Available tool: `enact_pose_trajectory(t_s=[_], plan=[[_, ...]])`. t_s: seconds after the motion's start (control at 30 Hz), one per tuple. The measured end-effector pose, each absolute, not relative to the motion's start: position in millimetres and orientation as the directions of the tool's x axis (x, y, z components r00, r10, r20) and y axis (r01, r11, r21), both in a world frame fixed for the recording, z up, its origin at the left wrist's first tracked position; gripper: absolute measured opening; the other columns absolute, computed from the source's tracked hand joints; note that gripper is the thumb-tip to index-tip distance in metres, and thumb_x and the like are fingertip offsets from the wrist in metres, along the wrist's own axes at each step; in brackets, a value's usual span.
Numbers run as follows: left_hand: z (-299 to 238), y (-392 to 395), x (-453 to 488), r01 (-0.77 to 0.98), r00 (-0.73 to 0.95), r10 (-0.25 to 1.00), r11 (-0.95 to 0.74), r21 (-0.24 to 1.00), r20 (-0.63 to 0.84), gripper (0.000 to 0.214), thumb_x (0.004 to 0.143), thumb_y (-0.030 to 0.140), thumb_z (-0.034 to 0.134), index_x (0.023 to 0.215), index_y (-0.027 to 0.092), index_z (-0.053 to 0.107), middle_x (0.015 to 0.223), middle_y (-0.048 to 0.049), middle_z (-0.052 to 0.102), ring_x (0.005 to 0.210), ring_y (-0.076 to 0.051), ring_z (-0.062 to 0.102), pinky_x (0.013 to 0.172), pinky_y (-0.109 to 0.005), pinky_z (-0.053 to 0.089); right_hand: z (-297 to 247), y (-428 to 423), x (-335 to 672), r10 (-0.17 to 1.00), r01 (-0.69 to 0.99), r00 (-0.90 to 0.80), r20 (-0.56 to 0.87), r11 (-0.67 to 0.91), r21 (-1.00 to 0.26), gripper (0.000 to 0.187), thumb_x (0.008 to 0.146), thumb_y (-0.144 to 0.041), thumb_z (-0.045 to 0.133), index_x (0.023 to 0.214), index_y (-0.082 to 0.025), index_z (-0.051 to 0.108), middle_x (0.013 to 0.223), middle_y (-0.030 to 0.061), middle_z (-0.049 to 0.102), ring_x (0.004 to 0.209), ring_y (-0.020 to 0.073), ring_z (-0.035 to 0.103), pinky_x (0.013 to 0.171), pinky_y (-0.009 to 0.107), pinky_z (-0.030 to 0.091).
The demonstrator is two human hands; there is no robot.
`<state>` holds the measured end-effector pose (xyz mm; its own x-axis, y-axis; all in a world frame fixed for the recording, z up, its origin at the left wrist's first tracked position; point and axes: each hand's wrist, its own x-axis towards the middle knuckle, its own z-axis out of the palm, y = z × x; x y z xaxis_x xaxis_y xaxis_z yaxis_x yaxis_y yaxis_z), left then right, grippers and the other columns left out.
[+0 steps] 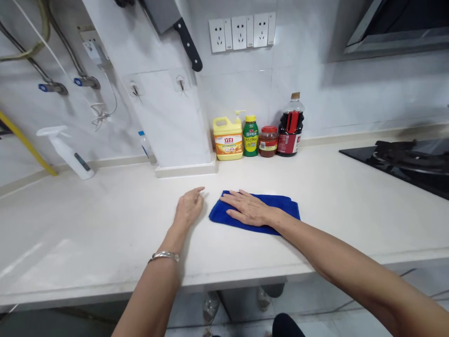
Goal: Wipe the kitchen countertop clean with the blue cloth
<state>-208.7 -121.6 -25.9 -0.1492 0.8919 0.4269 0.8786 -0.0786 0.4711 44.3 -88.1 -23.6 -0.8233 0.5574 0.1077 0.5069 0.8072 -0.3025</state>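
A folded blue cloth [284, 204] lies on the white countertop [115, 234]. My right hand [247, 208] rests flat on its left half, palm down, with the fingers stretched out towards the left and not wrapped around the cloth. To the left of the cloth, my left hand [189, 206] is over the counter with nothing visible in it. Its index finger points out to the right, apart from the other fingers, which bend under and are partly hidden. Whether that hand touches the counter, I cannot tell.
Along the back wall stand a yellow detergent jug [228, 140], a green bottle [250, 136], a red-lidded jar [268, 142] and a dark sauce bottle [290, 128]. A white spray bottle [68, 152] leans at left. A cleaver [175, 28] hangs above; a black stove [407, 161] is right.
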Motion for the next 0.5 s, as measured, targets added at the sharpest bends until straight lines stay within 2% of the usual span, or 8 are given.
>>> enact_pose_trajectory(t_s=[0.1, 0.2, 0.27, 0.33, 0.5], plan=[[-28.7, -121.0, -203.8, 0.907, -0.036, 0.918, -0.137, 0.399, 0.395, 0.055, 0.087, 0.032, 0.05, 0.14, 0.019, 0.061, 0.153, -0.0103, 0.053, 0.148, -0.028, 0.042, 0.127, -0.049, 0.028, -19.2, -94.6, 43.4, 0.555, 0.516, -0.829, 0.071, 0.807, -0.288, 0.069, 0.104, -0.06, 0.025, 0.162, -0.023, 0.029, 0.17, 0.0051, 0.023, 0.159, 0.0249, 0.01, 0.131, 0.05, 0.003], [-28.6, -119.5, -206.5, 0.963, -0.011, 0.968, -0.057, 0.263, 0.252, 0.068, 0.094, 0.05, 0.041, 0.154, 0.019, 0.043, 0.165, -0.0106, 0.034, 0.156, -0.033, 0.02, 0.129, -0.058, 0.014, -16.7, -104.6, 52.6, 0.546, 0.518, -0.837, 0.028, 0.809, -0.277, 0.07, 0.104, -0.06, 0.026, 0.163, -0.023, 0.025, 0.171, 0.0051, 0.02, 0.159, 0.0268, 0.009, 0.131, 0.051, 0.002], [-28.4, -117.1, -209.8, 0.984, -0.013, 0.989, -0.014, 0.18, 0.147, 0.071, 0.097, 0.055, 0.028, 0.159, 0.02, 0.034, 0.166, -0.0097, 0.03, 0.156, -0.032, 0.02, 0.128, -0.057, 0.016, -16.4, -111.0, 69.2, 0.541, 0.513, -0.841, 0.025, 0.81, -0.285, 0.069, 0.103, -0.062, 0.026, 0.163, -0.027, 0.025, 0.171, 0.0038, 0.019, 0.159, 0.0264, 0.01, 0.131, 0.05, 0.003], [-28.4, -114.4, -212.6, 0.99, 0.01, 0.994, -0.026, 0.141, 0.109, 0.071, 0.098, 0.055, 0.022, 0.158, 0.021, 0.035, 0.166, -0.0093, 0.029, 0.156, -0.03, 0.023, 0.128, -0.055, 0.02, -17.3, -114.8, 94.5, 0.562, 0.528, -0.826, 0.039, 0.796, -0.298, 0.069, 0.103, -0.064, 0.025, 0.163, -0.03, 0.026, 0.171, 0.0023, 0.021, 0.159, 0.0251, 0.011, 0.131, 0.05, 0.003], [-28.4, -109.5, -216.5, 0.994, 0.029, 0.995, -0.039, 0.104, 0.098, 0.073, 0.096, 0.056, 0.019, 0.157, 0.02, 0.038, 0.167, -0.008, 0.028, 0.156, -0.029, 0.023, 0.127, -0.052, 0.021, -24.4, -103.7, 181.7, 0.748, 0.707, -0.662, 0.051, 0.646, -0.287, 0.071, 0.102, -0.067, 0.022, 0.162, -0.03, 0.029, 0.169, 0.0028, 0.025, 0.159, 0.0232, 0.015, 0.131, 0.049, 0.005]])
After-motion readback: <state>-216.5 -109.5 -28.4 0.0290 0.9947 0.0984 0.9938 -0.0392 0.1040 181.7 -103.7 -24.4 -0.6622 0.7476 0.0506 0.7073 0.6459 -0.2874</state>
